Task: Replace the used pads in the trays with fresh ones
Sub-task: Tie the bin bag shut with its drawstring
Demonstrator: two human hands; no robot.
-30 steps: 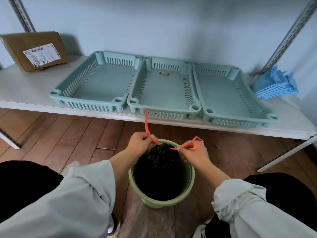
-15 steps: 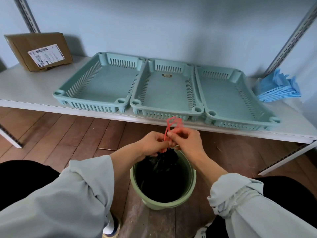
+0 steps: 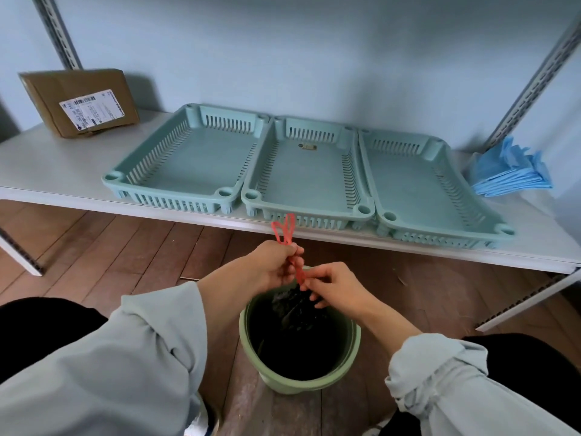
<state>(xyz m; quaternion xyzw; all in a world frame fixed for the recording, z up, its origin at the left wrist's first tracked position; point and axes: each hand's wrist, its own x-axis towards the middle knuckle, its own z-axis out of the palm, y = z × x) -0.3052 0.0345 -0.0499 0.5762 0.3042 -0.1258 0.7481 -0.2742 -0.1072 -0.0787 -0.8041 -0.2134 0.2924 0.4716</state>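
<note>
Three teal trays stand side by side on the white shelf: left tray [image 3: 185, 158], middle tray [image 3: 306, 177], right tray [image 3: 421, 187]. No pad shows inside any of them. A stack of folded blue pads [image 3: 509, 171] lies at the shelf's right end. Below, a green bin [image 3: 298, 376] on the floor holds a black bag [image 3: 298, 306] with red drawstrings [image 3: 284, 231]. My left hand [image 3: 270, 265] pinches the red drawstrings just above the bin. My right hand [image 3: 333, 286] grips the same strings lower down, at the bag's gathered neck.
A cardboard box [image 3: 78, 100] with a white label sits at the shelf's left end. Slotted metal uprights rise at the back left [image 3: 58, 29] and right [image 3: 534, 77]. The floor is wooden planks [image 3: 110, 253]. My knees in dark trousers flank the bin.
The drawstring ends, held apart a second ago, came together above the bin. My right hand has since slid down to the bag's neck while my left holds the strings higher.
</note>
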